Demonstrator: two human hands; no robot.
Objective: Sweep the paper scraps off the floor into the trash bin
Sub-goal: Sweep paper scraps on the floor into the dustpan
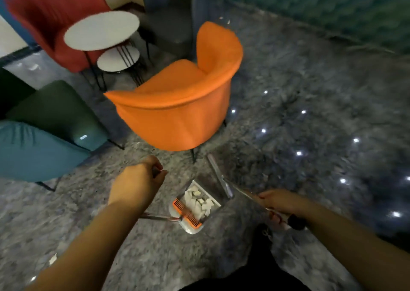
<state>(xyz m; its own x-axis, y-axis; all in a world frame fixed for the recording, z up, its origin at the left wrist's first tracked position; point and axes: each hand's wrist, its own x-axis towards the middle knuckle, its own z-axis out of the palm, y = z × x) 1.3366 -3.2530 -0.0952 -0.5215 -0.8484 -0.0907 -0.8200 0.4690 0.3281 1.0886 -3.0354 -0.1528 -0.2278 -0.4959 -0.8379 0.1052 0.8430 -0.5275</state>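
Left hand (pixel 138 180) is curled round the dustpan (pixel 193 208) handle, right hand (pixel 280 204) grips the broom (pixel 221 177) stick. Paper scraps (pixel 199 199) sit in the pan, on the floor (pixel 288 113) between both hands.

Grey marbled floor (pixel 288 80) bears chairs, round tables, one paper scrap (pixel 52 259)

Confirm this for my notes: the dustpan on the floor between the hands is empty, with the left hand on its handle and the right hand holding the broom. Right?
Not quite. The head view shows the dustpan already holds white paper scraps; it is not empty. The rest stands: the left hand grips the dustpan's handle and the right hand holds the broom.
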